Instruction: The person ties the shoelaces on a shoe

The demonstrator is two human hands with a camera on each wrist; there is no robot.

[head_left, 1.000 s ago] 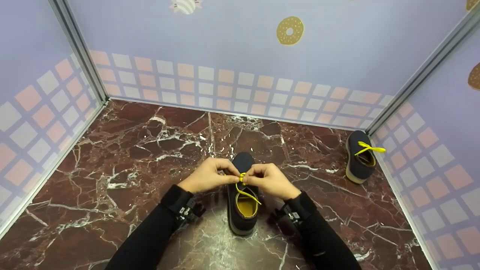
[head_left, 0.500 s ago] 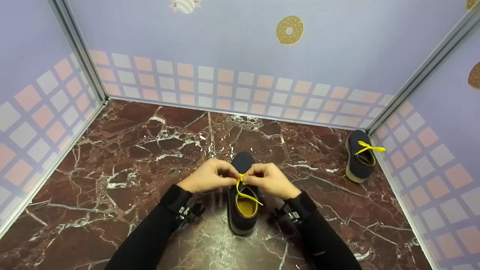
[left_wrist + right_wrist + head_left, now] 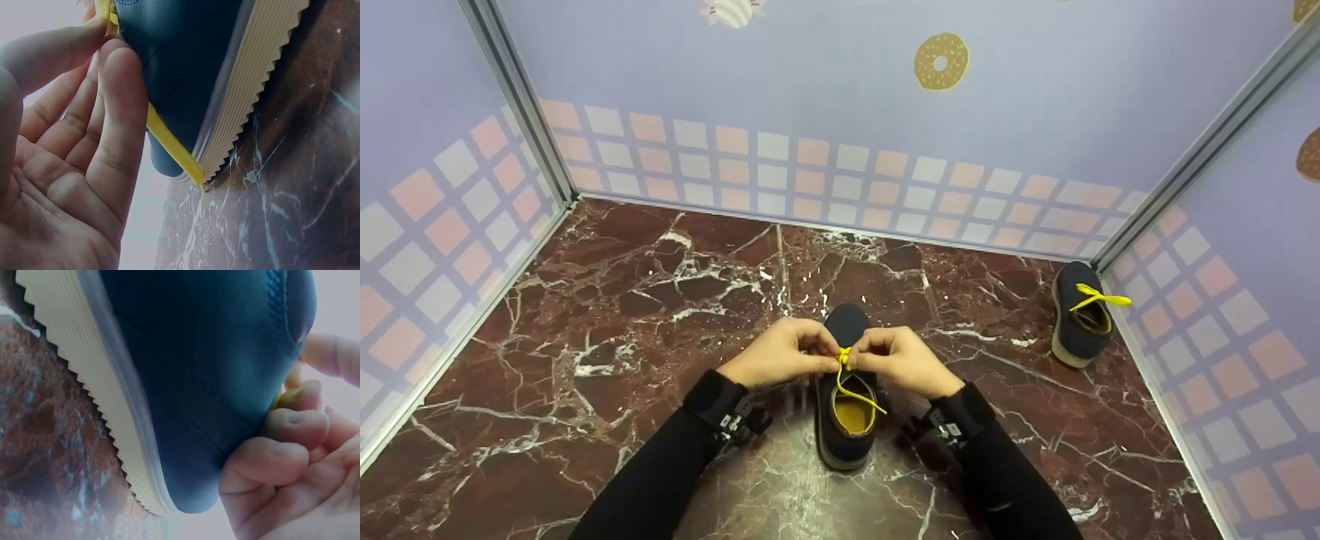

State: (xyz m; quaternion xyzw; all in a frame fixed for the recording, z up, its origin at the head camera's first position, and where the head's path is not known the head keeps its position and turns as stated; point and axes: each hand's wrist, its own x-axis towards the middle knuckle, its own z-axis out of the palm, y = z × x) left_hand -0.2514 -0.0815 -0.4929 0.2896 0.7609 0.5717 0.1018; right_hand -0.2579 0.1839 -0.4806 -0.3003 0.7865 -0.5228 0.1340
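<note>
A dark shoe (image 3: 844, 447) with a yellow lining stands upright on the floor between my hands, toe pointing away. With thumb and finger, my left hand (image 3: 784, 352) pinches the yellow shoelace (image 3: 846, 388) at the knot over the tongue. A free lace end (image 3: 175, 147) hangs past its fingers in the left wrist view. From the other side, my right hand (image 3: 904, 361) pinches the lace at the same knot. Its curled fingers (image 3: 295, 424) lie against the shoe's side in the right wrist view, where they mostly hide the lace. Another lace strand trails over the shoe's opening.
A second dark shoe (image 3: 1081, 330), its yellow lace tied in a bow, stands by the right wall. Patterned panels (image 3: 810, 90) enclose the red-brown marble floor (image 3: 660, 300) at the back, left and right.
The trailing lace strand has shifted slightly to the right and toward me. The lace at the knot has changed shape a little between my fingertips. Both hands stay almost in place.
</note>
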